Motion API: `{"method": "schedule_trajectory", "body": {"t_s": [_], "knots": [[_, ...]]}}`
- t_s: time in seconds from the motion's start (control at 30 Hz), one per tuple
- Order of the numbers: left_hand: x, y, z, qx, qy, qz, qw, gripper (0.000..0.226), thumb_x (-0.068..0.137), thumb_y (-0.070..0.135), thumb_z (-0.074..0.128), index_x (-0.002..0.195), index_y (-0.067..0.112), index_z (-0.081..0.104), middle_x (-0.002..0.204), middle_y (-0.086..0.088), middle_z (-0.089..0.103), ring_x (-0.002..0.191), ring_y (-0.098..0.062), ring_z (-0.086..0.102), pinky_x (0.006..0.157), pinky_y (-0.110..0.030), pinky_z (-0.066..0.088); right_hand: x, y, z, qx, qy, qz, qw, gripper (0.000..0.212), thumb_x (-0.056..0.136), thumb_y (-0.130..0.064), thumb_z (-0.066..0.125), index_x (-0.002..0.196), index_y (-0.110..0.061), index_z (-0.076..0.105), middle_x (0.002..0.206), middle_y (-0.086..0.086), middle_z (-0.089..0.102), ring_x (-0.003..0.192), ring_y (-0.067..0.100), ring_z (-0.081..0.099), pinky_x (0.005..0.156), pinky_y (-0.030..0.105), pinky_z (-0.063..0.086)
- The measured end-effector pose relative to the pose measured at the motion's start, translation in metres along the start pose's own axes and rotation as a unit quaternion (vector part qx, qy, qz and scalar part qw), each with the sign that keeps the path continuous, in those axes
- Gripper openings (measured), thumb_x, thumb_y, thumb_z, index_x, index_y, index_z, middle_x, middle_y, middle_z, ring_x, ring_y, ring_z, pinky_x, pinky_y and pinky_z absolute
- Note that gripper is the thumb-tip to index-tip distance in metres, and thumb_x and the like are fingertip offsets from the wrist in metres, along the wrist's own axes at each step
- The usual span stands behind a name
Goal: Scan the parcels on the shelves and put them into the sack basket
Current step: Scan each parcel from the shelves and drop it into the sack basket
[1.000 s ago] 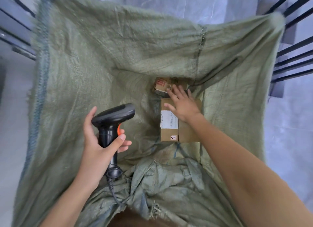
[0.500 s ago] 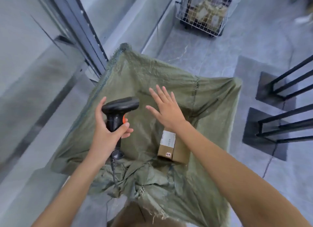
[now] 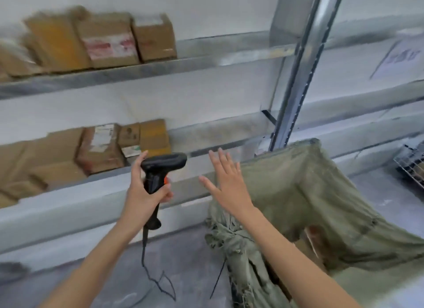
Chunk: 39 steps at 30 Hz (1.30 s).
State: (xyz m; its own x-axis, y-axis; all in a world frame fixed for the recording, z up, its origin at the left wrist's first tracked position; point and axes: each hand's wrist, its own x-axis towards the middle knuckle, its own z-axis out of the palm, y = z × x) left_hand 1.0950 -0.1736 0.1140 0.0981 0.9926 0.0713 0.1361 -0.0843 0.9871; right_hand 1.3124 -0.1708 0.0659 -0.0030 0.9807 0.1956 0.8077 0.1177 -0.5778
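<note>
- My left hand grips the scanner by its handle, head pointing right, thumb up along the back, fingers wrapped by the orange trigger.
- The scanner's cable hangs down from the handle base and trails over the floor.
- My right hand is empty, fingers straight and spread, palm away from me, in the air just right of the scanner and not touching it.
- Sack: green woven, at lower right, near rim bunched and frayed, just behind my right hand. I cannot see inside it.
- Parcels: brown boxes on the lower shelf, left of the scanner head, labels blurred.
- More boxes sit in a row on the upper shelf, also blurred.
- A grey upright of the rack runs down to the sack's far corner.
- A wire cart shows at the right edge; a paper sheet is on the wall above it.
</note>
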Motion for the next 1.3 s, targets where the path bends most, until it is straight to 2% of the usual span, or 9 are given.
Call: {"method": "schedule_trajectory", "body": {"t_s": [0.07,0.13,0.47,0.67,0.83,0.97,1.07,1.2,1.3], "knots": [[-0.008,0.006,-0.033,0.005,0.042,0.014,0.999,0.083,0.09,-0.006,0.069,0.14,0.052,0.036,0.095,-0.009,0.073,0.076,-0.03,0.074,0.07,-0.029,0.063,0.004,-0.036,0.02,0.002,-0.008,-0.042,0.999,0.073,0.101,-0.06,0.037,0.16,-0.031,0.007,0.168,-0.004,-0.004,0.153,0.012,-0.013,0.121,0.034,-0.013],[-0.019,0.008,-0.066,0.012,0.078,0.027,0.996,0.083,0.09,-0.004,0.071,0.139,0.054,0.037,0.092,-0.006,0.074,0.077,-0.032,0.074,0.07,-0.029,0.062,0.006,-0.07,0.038,0.006,-0.021,-0.071,0.997,0.072,0.101,-0.061,0.035,0.16,-0.031,0.006,0.168,-0.005,-0.004,0.151,0.008,-0.016,0.118,0.03,-0.016],[-0.123,-0.016,-0.233,0.042,0.282,0.044,0.958,0.089,0.092,-0.003,0.069,0.126,0.071,0.034,0.091,-0.004,0.073,0.072,-0.024,0.074,0.069,-0.027,0.062,-0.005,-0.231,0.142,0.007,-0.132,-0.195,0.972,0.069,0.103,-0.057,0.034,0.16,-0.027,0.009,0.169,-0.002,-0.001,0.155,0.016,-0.008,0.123,0.039,-0.008],[-0.183,-0.027,-0.331,0.06,0.346,0.039,0.936,0.082,0.094,0.0,0.068,0.145,0.051,0.028,0.096,0.01,0.072,0.073,-0.024,0.073,0.072,-0.03,0.062,-0.038,-0.331,0.21,0.025,-0.167,-0.242,0.955,0.068,0.104,-0.055,0.033,0.16,-0.029,0.006,0.169,-0.004,-0.005,0.155,0.016,-0.011,0.12,0.036,-0.014],[-0.226,-0.036,-0.399,0.096,0.385,0.032,0.917,0.085,0.092,-0.003,0.068,0.152,0.041,0.026,0.106,0.016,0.068,0.082,-0.011,0.073,0.073,-0.03,0.063,-0.051,-0.399,0.264,0.016,-0.201,-0.264,0.943,0.069,0.103,-0.057,0.032,0.16,-0.03,0.005,0.169,-0.003,-0.005,0.155,0.017,-0.011,0.119,0.036,-0.014],[-0.256,-0.048,-0.443,0.101,0.423,0.018,0.9,0.085,0.093,-0.002,0.067,0.148,0.047,0.026,0.117,-0.007,0.066,0.085,-0.013,0.072,0.073,-0.026,0.062,-0.054,-0.436,0.301,0.005,-0.219,-0.279,0.935,0.069,0.103,-0.057,0.032,0.161,-0.029,0.007,0.169,-0.001,-0.002,0.155,0.019,-0.008,0.116,0.034,-0.015],[-0.263,-0.055,-0.471,0.097,0.45,0.007,0.888,0.086,0.093,-0.003,0.067,0.149,0.047,0.026,0.12,-0.003,0.066,0.083,-0.019,0.075,0.074,-0.028,0.062,-0.049,-0.455,0.325,0.011,-0.227,-0.277,0.934,0.068,0.104,-0.056,0.033,0.161,-0.027,0.009,0.169,0.0,-0.001,0.155,0.02,-0.006,0.118,0.036,-0.012],[-0.253,-0.066,-0.507,0.062,0.481,0.01,0.875,0.085,0.093,-0.005,0.065,0.151,0.043,0.026,0.107,0.001,0.068,0.076,-0.027,0.074,0.076,-0.035,0.062,-0.031,-0.479,0.354,0.015,-0.245,-0.276,0.929,0.069,0.104,-0.054,0.034,0.161,-0.025,0.008,0.169,0.001,-0.001,0.155,0.021,-0.006,0.121,0.039,-0.009],[-0.231,-0.071,-0.531,0.05,0.493,0.022,0.868,0.086,0.093,-0.008,0.065,0.151,0.041,0.025,0.095,0.004,0.07,0.074,-0.026,0.073,0.074,-0.035,0.062,-0.006,-0.502,0.379,0.018,-0.253,-0.286,0.924,0.069,0.105,-0.053,0.034,0.161,-0.025,0.006,0.169,0.002,-0.002,0.155,0.021,-0.007,0.122,0.04,-0.01]]}}
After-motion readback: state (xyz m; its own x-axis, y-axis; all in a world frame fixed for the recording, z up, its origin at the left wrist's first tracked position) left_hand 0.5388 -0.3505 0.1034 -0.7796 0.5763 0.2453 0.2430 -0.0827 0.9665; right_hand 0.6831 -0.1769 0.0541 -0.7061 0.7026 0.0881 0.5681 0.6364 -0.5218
